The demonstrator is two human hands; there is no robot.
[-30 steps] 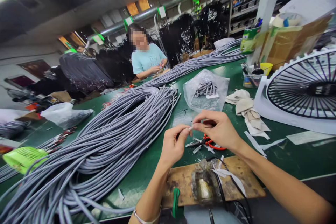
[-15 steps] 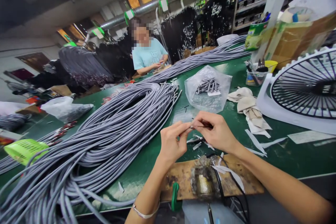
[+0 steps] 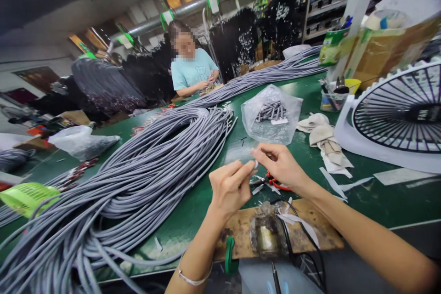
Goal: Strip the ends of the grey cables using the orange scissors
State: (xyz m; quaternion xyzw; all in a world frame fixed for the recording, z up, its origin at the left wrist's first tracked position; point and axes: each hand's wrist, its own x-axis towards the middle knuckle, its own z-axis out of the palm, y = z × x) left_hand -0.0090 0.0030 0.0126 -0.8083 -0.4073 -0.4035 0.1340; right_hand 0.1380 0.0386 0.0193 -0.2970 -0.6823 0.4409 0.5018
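Observation:
My left hand is closed, its thumb and forefinger pinched together. A small pale tip shows at its fingertips, too small to name. Close beside it, my right hand is also closed in a pinch at the same spot; what it grips is hidden by the fingers. Red-handled pliers lie on the green table just below the right hand, among white scraps. A large coil of grey cables lies to the left. One cable strand passes behind my left forearm, where its end is lost to view.
A wooden board with a blackened metal block and a green clamp sits at the table edge. Beyond my hands lies a clear plastic bag of small grey parts. A fan stands right. A person works opposite.
My right hand has shifted slightly, and the thin dark piece seen between my fingers no longer shows. A pale tip now shows there, and the pliers' red handles have come into view.

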